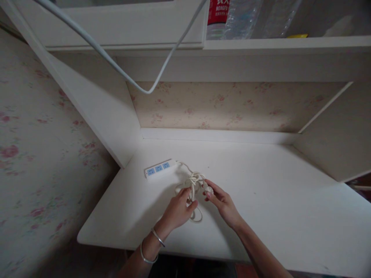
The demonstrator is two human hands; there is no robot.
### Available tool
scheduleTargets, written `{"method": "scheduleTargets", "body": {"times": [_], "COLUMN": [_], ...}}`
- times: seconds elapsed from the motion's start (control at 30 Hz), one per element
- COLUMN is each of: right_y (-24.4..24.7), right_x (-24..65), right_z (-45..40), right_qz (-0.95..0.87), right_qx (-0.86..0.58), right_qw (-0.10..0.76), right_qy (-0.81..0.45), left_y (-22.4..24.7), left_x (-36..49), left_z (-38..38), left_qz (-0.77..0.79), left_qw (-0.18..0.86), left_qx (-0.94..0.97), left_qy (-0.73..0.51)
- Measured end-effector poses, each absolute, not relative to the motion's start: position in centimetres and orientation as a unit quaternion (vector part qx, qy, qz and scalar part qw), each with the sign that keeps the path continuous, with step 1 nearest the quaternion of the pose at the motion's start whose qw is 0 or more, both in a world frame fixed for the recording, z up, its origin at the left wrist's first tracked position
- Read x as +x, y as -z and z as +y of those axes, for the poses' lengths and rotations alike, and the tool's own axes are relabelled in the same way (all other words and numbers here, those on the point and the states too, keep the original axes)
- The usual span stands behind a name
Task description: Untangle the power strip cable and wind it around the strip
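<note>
A white power strip (159, 168) with three blue sockets lies on the white desk, left of centre. Its cord runs from the right end into a tangled white cable bundle (197, 177). My left hand (180, 206), with two bangles on the wrist, has its fingers closed around part of the bundle. Just to the right, my right hand (222, 201) pinches the white plug (208, 189) between thumb and fingers. A loop of cord hangs below the bundle, between the two hands.
The white desk (278, 200) has a raised back edge and side panels. Above it is a shelf (275, 43) with plastic bottles (242, 17). A pale cable (147, 92) droops in the upper foreground. Flowered wallpaper (37, 162) covers the left wall.
</note>
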State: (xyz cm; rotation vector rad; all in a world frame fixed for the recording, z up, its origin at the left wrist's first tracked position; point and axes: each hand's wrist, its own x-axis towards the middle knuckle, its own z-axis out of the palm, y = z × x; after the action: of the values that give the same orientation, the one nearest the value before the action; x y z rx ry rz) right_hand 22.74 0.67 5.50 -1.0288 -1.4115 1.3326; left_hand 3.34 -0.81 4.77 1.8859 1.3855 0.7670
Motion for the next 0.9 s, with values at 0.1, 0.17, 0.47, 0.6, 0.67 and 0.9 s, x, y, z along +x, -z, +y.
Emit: {"method": "scheduleTargets", "body": {"times": [0.1, 0.17, 0.47, 0.6, 0.67, 0.9], "right_y": [-4.9, -4.5, -4.4, -3.8, -3.6, -3.1], "right_x": [22.4, 22.1, 21.3, 21.8, 22.1, 22.4], "right_z": [1.0, 1.1, 2.1, 2.2, 2.1, 2.2], "right_qz": [-0.561, -0.562, -0.633, -0.607, -0.586, -0.558], "right_qx": [-0.405, -0.408, -0.483, -0.443, -0.416, -0.374], "right_qw": [0.482, 0.483, 0.457, 0.507, 0.509, 0.513], "right_qy": [-0.538, -0.534, -0.396, -0.422, -0.475, -0.535], "left_y": [-4.7, -4.7, -4.3, -4.5, -4.9, -6.5], "left_x": [3.6, 3.8, 5.0, 4.3, 3.9, 2.4], "left_z": [-1.3, -1.6, -3.1, -3.2, -3.4, -2.7], "left_qz": [0.522, 0.52, 0.487, 0.465, 0.457, 0.445], "left_qw": [0.367, 0.374, 0.387, 0.393, 0.37, 0.299], "left_qx": [0.708, 0.707, 0.734, 0.759, 0.783, 0.832], "left_qy": [-0.302, -0.3, -0.274, -0.229, -0.204, -0.142]}}
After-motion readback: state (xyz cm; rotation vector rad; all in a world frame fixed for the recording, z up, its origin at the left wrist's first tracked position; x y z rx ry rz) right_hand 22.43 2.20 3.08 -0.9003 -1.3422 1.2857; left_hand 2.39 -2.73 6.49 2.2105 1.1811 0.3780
